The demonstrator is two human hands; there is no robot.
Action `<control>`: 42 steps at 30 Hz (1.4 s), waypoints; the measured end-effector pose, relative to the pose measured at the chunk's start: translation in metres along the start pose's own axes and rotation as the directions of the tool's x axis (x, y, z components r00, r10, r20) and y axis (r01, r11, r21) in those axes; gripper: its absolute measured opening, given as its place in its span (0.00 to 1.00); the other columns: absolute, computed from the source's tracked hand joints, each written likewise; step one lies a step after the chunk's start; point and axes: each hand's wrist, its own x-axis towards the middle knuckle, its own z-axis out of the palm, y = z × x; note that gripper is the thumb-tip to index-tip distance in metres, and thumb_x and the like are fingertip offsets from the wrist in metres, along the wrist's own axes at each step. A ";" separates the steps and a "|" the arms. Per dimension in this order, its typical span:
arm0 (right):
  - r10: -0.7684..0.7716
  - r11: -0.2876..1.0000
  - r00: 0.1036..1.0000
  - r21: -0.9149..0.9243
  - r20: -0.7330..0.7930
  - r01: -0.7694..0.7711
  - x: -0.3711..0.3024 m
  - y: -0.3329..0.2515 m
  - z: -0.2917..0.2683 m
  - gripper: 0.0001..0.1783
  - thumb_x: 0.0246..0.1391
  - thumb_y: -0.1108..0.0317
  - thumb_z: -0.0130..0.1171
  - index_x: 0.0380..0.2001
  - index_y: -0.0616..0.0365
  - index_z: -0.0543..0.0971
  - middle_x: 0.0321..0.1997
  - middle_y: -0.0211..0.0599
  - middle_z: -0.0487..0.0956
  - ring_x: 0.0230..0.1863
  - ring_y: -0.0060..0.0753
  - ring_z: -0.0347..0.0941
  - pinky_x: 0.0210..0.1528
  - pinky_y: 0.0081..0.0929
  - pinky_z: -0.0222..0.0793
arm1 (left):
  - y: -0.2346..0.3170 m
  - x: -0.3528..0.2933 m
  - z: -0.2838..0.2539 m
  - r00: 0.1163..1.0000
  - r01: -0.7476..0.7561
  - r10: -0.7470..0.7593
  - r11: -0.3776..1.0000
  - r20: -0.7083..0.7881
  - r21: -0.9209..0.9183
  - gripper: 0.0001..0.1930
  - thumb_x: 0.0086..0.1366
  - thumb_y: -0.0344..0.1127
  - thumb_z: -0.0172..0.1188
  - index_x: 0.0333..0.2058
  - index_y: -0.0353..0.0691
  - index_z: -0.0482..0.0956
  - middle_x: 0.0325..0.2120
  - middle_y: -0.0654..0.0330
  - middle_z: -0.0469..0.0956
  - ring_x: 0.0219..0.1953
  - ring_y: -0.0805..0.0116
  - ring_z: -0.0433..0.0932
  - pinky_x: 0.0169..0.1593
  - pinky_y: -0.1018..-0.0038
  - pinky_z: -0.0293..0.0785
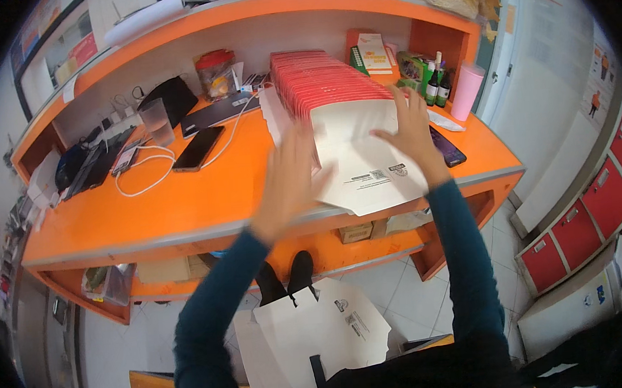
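A long row of red-edged cream paperboard folders (332, 81) leans in a stack on the orange desk. The nearest folder (366, 158) lies opened toward me, its printed flap reaching the desk's front edge. My left hand (286, 181) is beside that folder's left side, fingers stretched and slightly blurred; whether it touches the board I cannot tell. At the right side, my right hand (414, 140) has its fingers extended and thumb apart, close to the stack's corner. More cream paperboard pieces (321, 337) with dark print and cut-outs rest over my lap.
On the orange desk (147, 220) are a phone (198, 148) with a white cable, a clear cup (156, 122), and a dark laptop (220, 114). Right of the stack stand small bottles (433, 84), a pink tumbler (467, 91) and another phone (447, 146). Red drawers (581, 240) line the right.
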 end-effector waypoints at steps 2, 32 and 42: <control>-0.122 0.992 0.990 -0.036 -0.066 0.120 -0.048 -0.062 -0.022 0.38 0.36 0.61 0.64 0.52 0.58 0.61 0.54 0.48 0.59 0.51 0.56 0.55 0.52 0.47 0.52 | 0.048 -0.074 -0.060 0.826 0.109 -0.054 0.992 0.561 -0.064 0.25 0.50 0.39 0.57 0.47 0.38 0.65 0.41 0.51 0.69 0.42 0.55 0.68 0.46 0.60 0.61; -0.407 0.217 0.415 0.527 0.814 -0.822 -0.247 -0.220 -0.004 0.09 0.52 0.68 0.53 0.28 0.63 0.77 0.25 0.22 0.75 0.27 0.13 0.66 0.30 0.19 0.64 | 0.101 -0.331 -0.184 0.706 0.699 -0.610 0.523 0.359 -0.487 0.15 0.51 0.38 0.60 0.34 0.36 0.72 0.39 0.52 0.72 0.53 0.52 0.62 0.56 0.61 0.55; -0.115 0.549 0.845 0.743 0.522 -0.384 -0.200 -0.250 -0.046 0.05 0.50 0.75 0.51 0.32 0.62 0.72 0.23 0.42 0.74 0.22 0.30 0.71 0.26 0.21 0.66 | 0.102 -0.221 -0.156 0.894 0.384 -0.366 0.923 0.257 -0.020 0.10 0.51 0.32 0.58 0.34 0.40 0.73 0.32 0.59 0.67 0.32 0.62 0.66 0.35 0.70 0.61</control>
